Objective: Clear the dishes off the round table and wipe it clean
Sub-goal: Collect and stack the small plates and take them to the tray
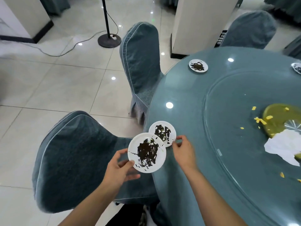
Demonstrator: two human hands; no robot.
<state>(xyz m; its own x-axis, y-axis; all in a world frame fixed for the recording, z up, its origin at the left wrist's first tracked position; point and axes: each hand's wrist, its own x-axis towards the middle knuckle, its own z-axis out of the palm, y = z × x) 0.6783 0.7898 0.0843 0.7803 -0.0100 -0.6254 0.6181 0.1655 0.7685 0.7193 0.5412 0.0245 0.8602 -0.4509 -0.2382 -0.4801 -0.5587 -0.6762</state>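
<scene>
Two bare arms reach out from the bottom of the view. The left hand (119, 167) has its grip closed on a small white round plate smeared with dark sauce (147, 152), thumb on top of the rim and fingers below. It holds the plate flat, probably so no sauce drips, and out past the edge of the bench, over a chair with a grey-blue cloth cover (78, 160).

The right hand (183, 150) pinches the near rim of a second small white plate with dark smears (162, 133). This plate sits right at the edge of the round bench with a blue-green glass top (187, 98), partly tucked under the held plate. My guess is that the two plates are being stacked.

Farther along the bench edge sits a third dirty white plate (198, 65), and a fourth plate (296, 67) peeks in at the far right. On the inner glass turning disc (228, 111) lie yellow food bits (260, 120), a green-yellow spill (280, 119) and a white paper napkin (283, 147), so wiping is not yet done.

Two covered chairs crowd the bench edge, but the tiled floor (57, 87) to the left is wide and open.
</scene>
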